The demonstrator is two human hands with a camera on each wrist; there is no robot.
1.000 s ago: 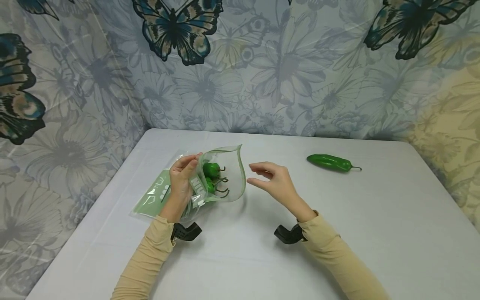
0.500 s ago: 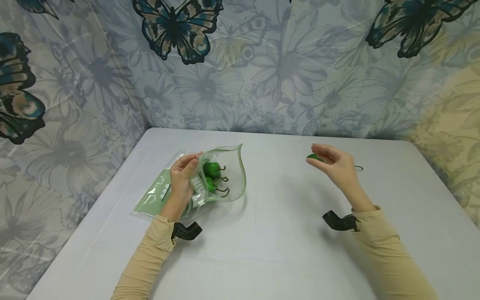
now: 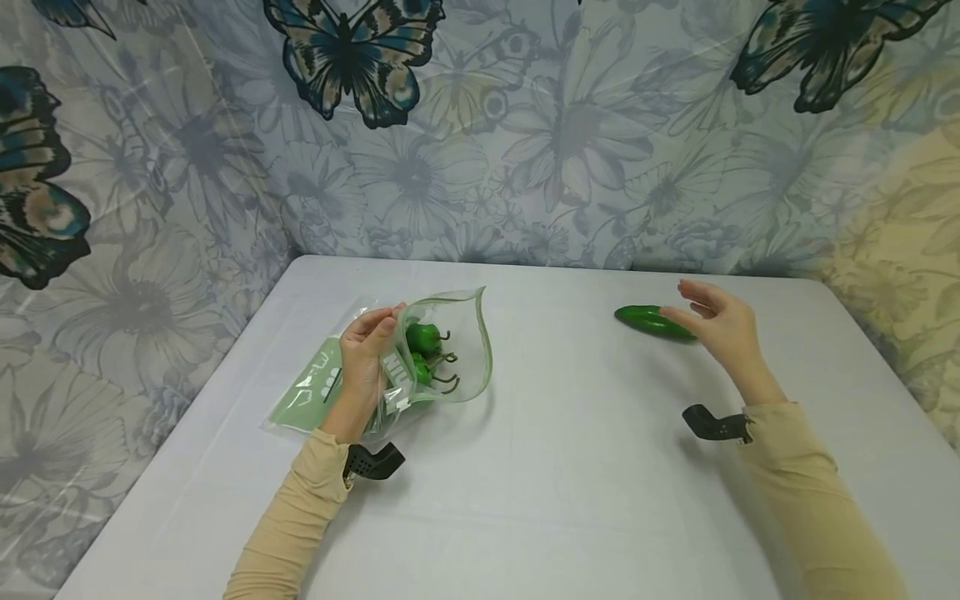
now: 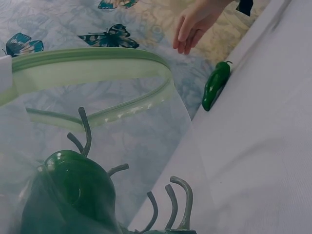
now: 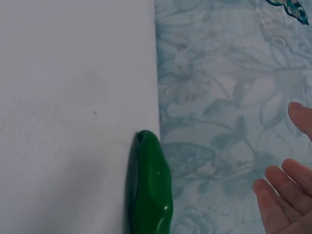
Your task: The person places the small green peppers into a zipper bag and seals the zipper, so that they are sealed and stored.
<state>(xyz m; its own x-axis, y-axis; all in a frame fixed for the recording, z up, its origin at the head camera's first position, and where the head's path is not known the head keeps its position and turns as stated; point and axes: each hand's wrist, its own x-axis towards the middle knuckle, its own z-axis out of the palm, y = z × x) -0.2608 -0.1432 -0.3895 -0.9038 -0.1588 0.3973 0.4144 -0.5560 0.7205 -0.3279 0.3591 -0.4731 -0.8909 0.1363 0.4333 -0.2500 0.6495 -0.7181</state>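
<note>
My left hand point(image 3: 365, 358) pinches the upper edge of a clear zip bag point(image 3: 465, 367) with a green rim, its mouth facing right. Several green peppers point(image 3: 424, 341) lie inside it, stems toward the opening. Through the clear film, the left wrist view shows the peppers' curved stems up close. On the right side of the table rests a single long green pepper point(image 3: 647, 321). Over its stem end hovers my right hand point(image 3: 723, 329), thumb and fingers apart and nothing between them; the stem is hidden behind the hand. In the right wrist view, this pepper point(image 5: 152, 190) lies left of the spread fingers.
The white table point(image 3: 540, 483) has its far edge against a wall cloth point(image 3: 525, 167) printed with flowers and butterflies. Flat under my left wrist lies the bag's green printed part point(image 3: 307, 392). A black wrist camera point(image 3: 716, 423) sticks out from each sleeve.
My right hand has moved from beside the bag's mouth rightward, across the long pepper to its stem end. The left hand and bag stay in place.
</note>
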